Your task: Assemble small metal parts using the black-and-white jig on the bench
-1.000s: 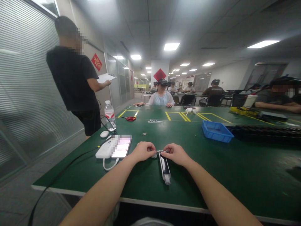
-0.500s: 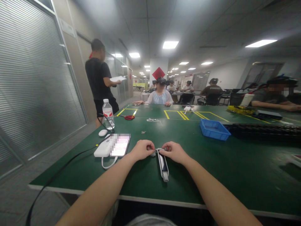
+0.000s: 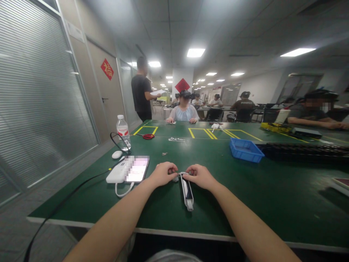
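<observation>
A long, slim white device (image 3: pixel 187 193) with a dark panel lies on the green table (image 3: pixel 212 225), its pale, clear-looking end towards me. At its far end my left hand (image 3: pixel 164 173) is closed in a pinch; what sits between the fingertips is too small to name. A small greyish clear piece (image 3: pixel 176 178) shows just under those fingers. My right hand (image 3: pixel 200 175) is closed too, thumb and forefinger at the far right corner of the device. Its fingers cover whatever they pinch there. A thin white strip runs between the two hands across the device's top.
Left of my arm are a phone (image 3: pixel 137 169), a white power bank (image 3: pixel 116 174) with a cable, and a water bottle (image 3: pixel 124 133). Red-handled scissors (image 3: pixel 148 136), a small metal piece (image 3: pixel 164 154) and a blue tray (image 3: pixel 247 150) lie farther off. Another person (image 3: pixel 184 111) sits opposite.
Both hands stay at the far end of the device, almost unmoved. The standing person has walked away and to the right. The view has shifted slightly.
</observation>
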A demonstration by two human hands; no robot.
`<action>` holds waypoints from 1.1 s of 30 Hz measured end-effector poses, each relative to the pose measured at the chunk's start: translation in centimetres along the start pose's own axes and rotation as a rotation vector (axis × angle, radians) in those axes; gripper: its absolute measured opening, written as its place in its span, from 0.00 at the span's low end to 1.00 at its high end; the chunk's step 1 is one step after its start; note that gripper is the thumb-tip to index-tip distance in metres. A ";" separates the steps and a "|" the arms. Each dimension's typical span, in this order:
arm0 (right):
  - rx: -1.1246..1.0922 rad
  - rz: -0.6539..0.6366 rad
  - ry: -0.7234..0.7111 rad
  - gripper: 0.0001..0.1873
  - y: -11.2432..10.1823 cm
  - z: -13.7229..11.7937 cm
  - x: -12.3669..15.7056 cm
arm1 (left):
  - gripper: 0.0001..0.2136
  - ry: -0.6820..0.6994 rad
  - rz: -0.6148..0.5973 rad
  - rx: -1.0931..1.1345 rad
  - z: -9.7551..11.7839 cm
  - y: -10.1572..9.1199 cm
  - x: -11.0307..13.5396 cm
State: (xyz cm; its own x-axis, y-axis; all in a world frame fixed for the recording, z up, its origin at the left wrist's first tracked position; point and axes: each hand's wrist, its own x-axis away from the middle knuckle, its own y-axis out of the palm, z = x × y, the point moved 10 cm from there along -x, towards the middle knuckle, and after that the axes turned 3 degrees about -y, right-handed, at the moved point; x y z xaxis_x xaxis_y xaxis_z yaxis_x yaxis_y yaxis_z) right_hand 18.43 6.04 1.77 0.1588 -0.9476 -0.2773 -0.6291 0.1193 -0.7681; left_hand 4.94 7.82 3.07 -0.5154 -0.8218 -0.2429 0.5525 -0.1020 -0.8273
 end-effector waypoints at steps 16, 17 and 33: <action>0.016 -0.014 0.002 0.19 0.2 -0.1 0.0 | 0.08 0.038 -0.019 -0.132 0.7 -0.1 0.2; 0.016 -0.013 0.002 0.19 0.1 -0.1 0.0 | 0.08 0.038 -0.018 -0.131 0.7 -0.1 0.2; -0.004 -0.004 0.004 0.18 0.0 0.0 0.0 | 0.07 0.012 -0.026 -0.063 0.7 -0.1 0.3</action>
State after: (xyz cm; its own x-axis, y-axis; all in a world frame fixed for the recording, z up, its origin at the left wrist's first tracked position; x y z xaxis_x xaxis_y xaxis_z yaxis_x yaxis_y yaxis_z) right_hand 18.47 6.03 1.77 0.1581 -0.9493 -0.2718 -0.6317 0.1144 -0.7667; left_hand 5.19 7.17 3.49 -0.5370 -0.8124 -0.2272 0.4972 -0.0872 -0.8633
